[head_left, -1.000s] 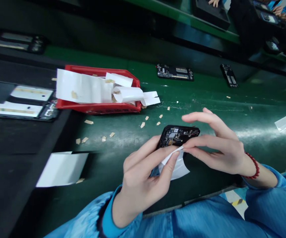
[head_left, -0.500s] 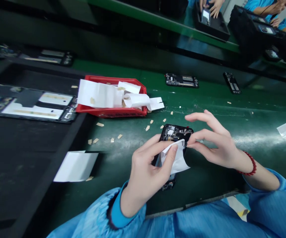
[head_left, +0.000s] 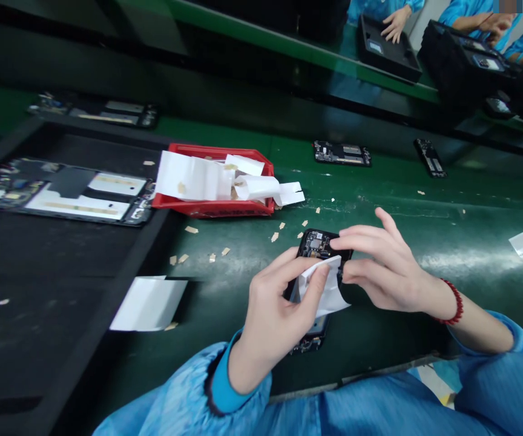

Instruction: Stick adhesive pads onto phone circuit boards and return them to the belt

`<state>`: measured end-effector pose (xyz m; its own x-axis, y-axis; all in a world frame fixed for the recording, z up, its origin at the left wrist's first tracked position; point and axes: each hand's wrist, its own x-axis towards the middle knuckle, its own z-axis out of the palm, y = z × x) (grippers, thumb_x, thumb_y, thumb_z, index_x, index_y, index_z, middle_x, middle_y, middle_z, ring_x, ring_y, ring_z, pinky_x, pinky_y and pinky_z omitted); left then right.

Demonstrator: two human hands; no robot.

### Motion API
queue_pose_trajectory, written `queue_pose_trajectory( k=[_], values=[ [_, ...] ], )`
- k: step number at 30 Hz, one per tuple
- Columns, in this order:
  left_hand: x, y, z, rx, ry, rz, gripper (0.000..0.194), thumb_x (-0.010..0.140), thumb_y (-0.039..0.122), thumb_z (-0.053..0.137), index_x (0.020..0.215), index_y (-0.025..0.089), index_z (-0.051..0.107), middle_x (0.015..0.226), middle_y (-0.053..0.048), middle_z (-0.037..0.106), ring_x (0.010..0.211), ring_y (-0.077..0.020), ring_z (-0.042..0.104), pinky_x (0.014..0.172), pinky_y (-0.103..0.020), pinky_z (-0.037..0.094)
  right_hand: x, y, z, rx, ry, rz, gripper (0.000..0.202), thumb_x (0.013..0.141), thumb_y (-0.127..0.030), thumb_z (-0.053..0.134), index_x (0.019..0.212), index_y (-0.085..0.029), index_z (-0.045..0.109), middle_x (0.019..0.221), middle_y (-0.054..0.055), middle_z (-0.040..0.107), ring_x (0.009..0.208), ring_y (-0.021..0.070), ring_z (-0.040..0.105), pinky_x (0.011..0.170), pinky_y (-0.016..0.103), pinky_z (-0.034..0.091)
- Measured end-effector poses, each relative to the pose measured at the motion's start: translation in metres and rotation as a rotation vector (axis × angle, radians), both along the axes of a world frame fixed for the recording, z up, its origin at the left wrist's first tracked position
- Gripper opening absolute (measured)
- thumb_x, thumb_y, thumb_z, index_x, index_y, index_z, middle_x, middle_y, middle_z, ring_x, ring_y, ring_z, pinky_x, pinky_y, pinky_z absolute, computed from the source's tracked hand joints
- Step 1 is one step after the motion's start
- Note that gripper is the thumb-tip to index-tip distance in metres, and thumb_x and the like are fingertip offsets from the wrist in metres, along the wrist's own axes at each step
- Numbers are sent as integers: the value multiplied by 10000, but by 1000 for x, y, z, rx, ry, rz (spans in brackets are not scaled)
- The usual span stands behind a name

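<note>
An opened phone (head_left: 319,247), its circuit board bared at the upper end, lies on the green bench in front of me. Between the thumb and fingers of my left hand (head_left: 279,309) a curled piece of white backing paper (head_left: 332,293) is pinched, covering the phone's middle. My right hand (head_left: 386,266) reaches in from the right with its fingers apart. One fingertip rests on or just over the board, and the thumb side is at the phone's right edge. I see nothing held in that hand.
Left of the hands stands a red bin (head_left: 216,209) of white paper scraps. A black tray (head_left: 152,254) holds another opened phone (head_left: 75,194). Small tan tabs (head_left: 225,251) litter the bench (head_left: 252,242). Two phone bodies lie farther back, and co-workers' hands (head_left: 396,24) show beyond.
My right index finger has come forward from beside the phone to over its board. My left hand keeps its pinch on the paper. The view has shifted slightly.
</note>
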<state>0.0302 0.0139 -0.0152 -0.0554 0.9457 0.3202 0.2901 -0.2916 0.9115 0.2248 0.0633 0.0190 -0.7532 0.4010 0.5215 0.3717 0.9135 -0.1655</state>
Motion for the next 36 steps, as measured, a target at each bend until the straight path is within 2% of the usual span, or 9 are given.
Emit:
queue_pose_trajectory(
  k=[2,6,10,13,18,22,26,31,36],
  values=[
    [-1,1,0,-127,19,10,138,857,302,692,830,188,765,759,-22,707,604,-139,639,542,-238,485,5,1,8,-182,-13,-13,88,1000,-130,528,975,-206,563,1300,116,686,1250,191,629,1260,530,248],
    [-13,4,0,-290,50,12,396,863,491,611,1041,176,771,987,-86,759,806,-229,713,703,-329,538,2,11,24,-356,2,2,106,1010,-128,485,950,-211,509,1317,156,626,1310,219,577,1138,491,412],
    [-31,6,-3,-287,4,37,405,894,392,498,1139,190,749,1156,-92,751,1055,-270,697,894,-373,524,-17,32,32,-412,7,32,115,1022,-143,461,936,-207,501,1288,166,613,1257,233,591,1043,429,470],
    [-37,9,-2,-272,5,58,371,938,408,496,1107,196,750,1130,-87,762,1067,-263,695,924,-370,524,-33,47,34,-449,37,81,113,1029,-169,471,928,-205,508,1265,157,618,1274,236,578,1045,409,468],
    [-30,10,-1,-148,77,92,333,993,286,462,1252,198,653,1257,-86,728,1113,-227,706,969,-348,538,-51,64,31,-449,-20,121,129,1045,-187,453,940,-194,528,1316,170,589,1257,248,578,1047,449,468],
    [-26,8,-9,-140,105,2,411,1000,239,445,1397,209,544,1396,-103,664,1234,-244,678,1053,-380,528,-61,72,26,-370,-84,145,150,1037,-163,448,953,-186,570,1335,181,584,1267,270,574,1044,472,475],
    [-26,7,-16,-179,102,17,498,1004,256,451,1500,214,440,1453,-125,626,1307,-270,639,1091,-435,514,-67,76,21,-402,109,182,119,1015,-220,555,1097,-183,632,1273,146,639,1228,243,613,1026,416,505],
    [-24,6,-16,-149,87,3,580,1012,246,440,1580,251,321,1545,-109,547,1394,-253,567,1146,-450,476,-70,65,16,-691,399,-78,153,922,-314,692,947,-170,735,1210,124,714,1171,234,675,1050,415,501],
    [-23,6,-19,-139,147,34,574,1013,259,427,1578,228,329,1563,-123,520,1393,-260,568,1133,-442,487,-72,59,15,-1036,335,-60,222,875,-369,730,779,-174,773,1314,137,696,1273,270,643,1118,453,440]
  ],
)
